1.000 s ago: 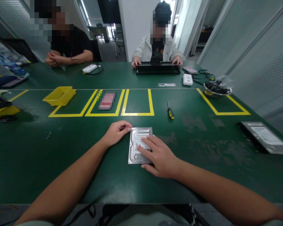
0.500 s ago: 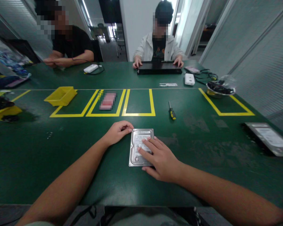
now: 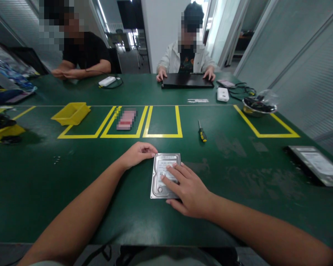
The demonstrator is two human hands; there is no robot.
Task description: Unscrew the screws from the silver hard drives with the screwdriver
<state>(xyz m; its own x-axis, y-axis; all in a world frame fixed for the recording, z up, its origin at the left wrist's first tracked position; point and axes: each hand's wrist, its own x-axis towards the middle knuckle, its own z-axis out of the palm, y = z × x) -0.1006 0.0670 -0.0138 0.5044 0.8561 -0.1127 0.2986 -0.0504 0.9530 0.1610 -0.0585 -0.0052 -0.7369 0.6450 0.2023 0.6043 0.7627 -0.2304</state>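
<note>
A silver hard drive (image 3: 156, 184) with a white label lies flat on the green table in front of me. My right hand (image 3: 187, 188) rests over its right side, fingers spread on the label and thumb by the near edge. At the far left corner of the drive, my left hand (image 3: 140, 154) has its fingers curled together, the fingertips touching that corner. Whether something small is between those fingertips is hidden. Beyond the drive, to the right, lies a black and yellow screwdriver (image 3: 202, 133).
Another drive (image 3: 318, 164) lies at the right. A yellow bin (image 3: 72, 114), a blurred pink item (image 3: 127, 120) and a bowl of dark parts (image 3: 259, 107) stand farther back, near yellow tape outlines. Opposite, a co-worker's hands rest on a black flat case (image 3: 187, 81); another person sits at left.
Both hands keep their places on the drive; the view has shifted slightly. Across the table, the black case has tilted, showing more of its top and less of its front edge.
</note>
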